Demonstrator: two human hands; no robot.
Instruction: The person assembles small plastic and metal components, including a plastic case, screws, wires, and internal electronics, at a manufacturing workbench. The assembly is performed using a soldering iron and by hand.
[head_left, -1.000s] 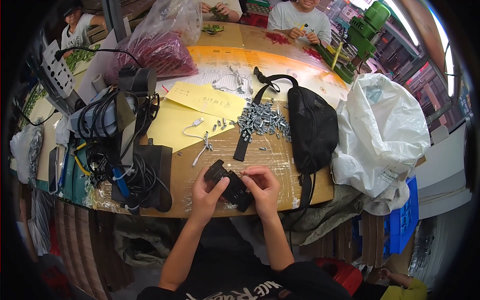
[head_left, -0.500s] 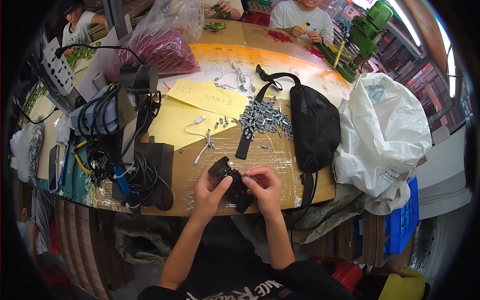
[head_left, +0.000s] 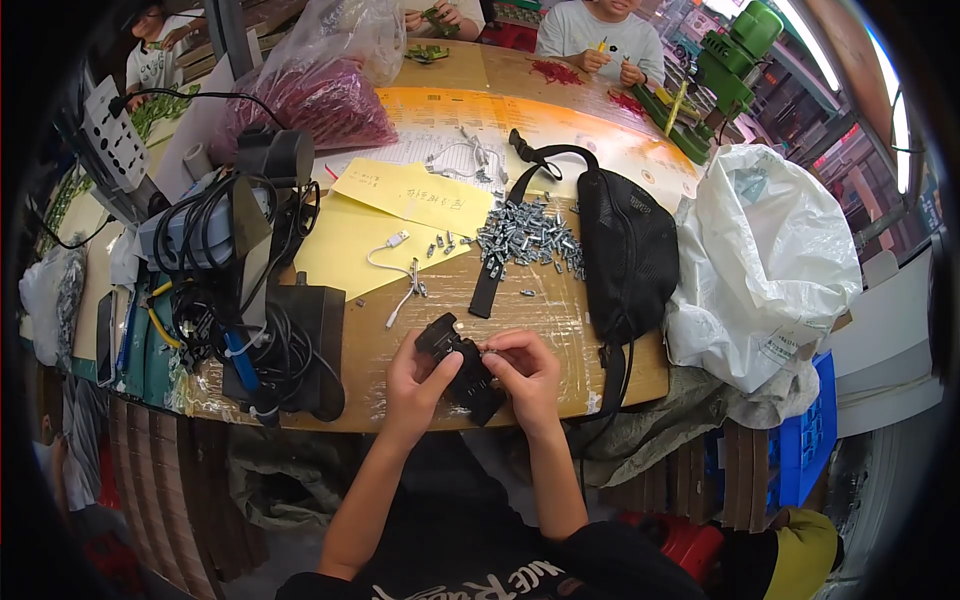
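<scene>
My left hand (head_left: 418,388) grips a black plastic block with slots and notches (head_left: 462,372), its thumb lying on top. At the block's right side, the thumb and forefinger of my right hand (head_left: 527,375) are pinched together. Whatever they hold is too small to make out. Both hands are just above the near edge of the table. Beyond them lies a heap of small silvery metal parts (head_left: 530,238). A few loose ones are scattered to its left, next to a short white USB cable (head_left: 383,262).
A black waist bag (head_left: 630,255) and an open white plastic bag (head_left: 765,270) lie to the right. Tangled black cables and a dark machine (head_left: 318,345) stand left, beside yellow paper sheets (head_left: 365,235). Across the table a person (head_left: 600,50) works near a green press (head_left: 735,65).
My hands and the black block stay almost still. The view has shifted very slightly. Across the table, the person's hands have moved a little, and the person at far left has changed posture.
</scene>
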